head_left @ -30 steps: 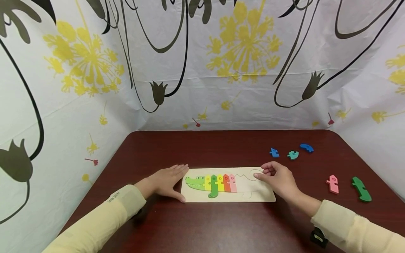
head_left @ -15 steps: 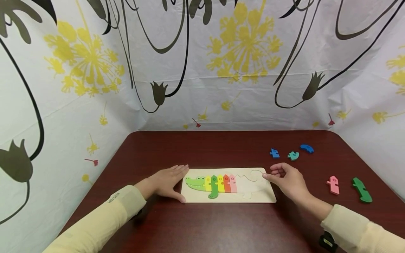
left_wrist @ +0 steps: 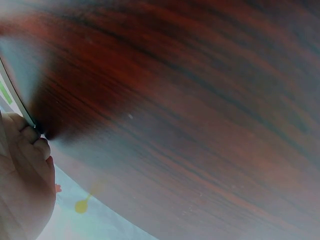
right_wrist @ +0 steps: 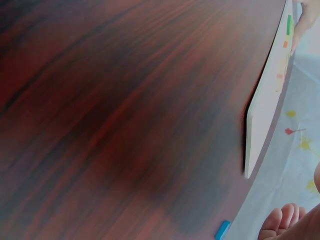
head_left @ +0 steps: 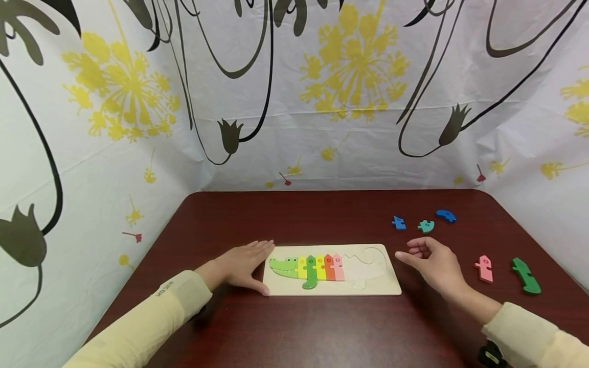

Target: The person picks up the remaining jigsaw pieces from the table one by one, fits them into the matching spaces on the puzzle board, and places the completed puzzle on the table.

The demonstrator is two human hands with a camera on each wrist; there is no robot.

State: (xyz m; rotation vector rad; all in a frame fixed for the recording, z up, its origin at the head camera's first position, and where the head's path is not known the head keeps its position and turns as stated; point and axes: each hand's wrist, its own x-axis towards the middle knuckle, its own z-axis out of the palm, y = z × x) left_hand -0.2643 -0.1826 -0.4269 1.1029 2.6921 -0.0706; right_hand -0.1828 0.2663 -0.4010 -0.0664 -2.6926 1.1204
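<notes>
A pale wooden puzzle board (head_left: 372, 286) lies flat on the table. Its left part carries a green crocodile head (head_left: 284, 267) and a row of green, yellow, orange and pink body pieces; the right part shows only a bare outline. My left hand (head_left: 241, 265) rests at the board's left edge, thumb and fingers spread along it. Just off the board's right edge, my right hand (head_left: 434, 263) hovers with its fingers loosely bent and nothing between them. In the right wrist view, the same board (right_wrist: 260, 120) stands apart from the right hand's fingertips (right_wrist: 286, 216).
Toward the back right lie a blue piece (head_left: 399, 223), a teal piece (head_left: 426, 226) and a curved blue piece (head_left: 446, 215). A pink piece (head_left: 484, 268) and a long green piece (head_left: 525, 276) lie at the right. Patterned cloth (head_left: 294, 128) hangs behind the dark red table (head_left: 322, 327).
My right hand has moved right, from over the board's right end to beside it, still holding nothing. My left hand and the board have stayed in place.
</notes>
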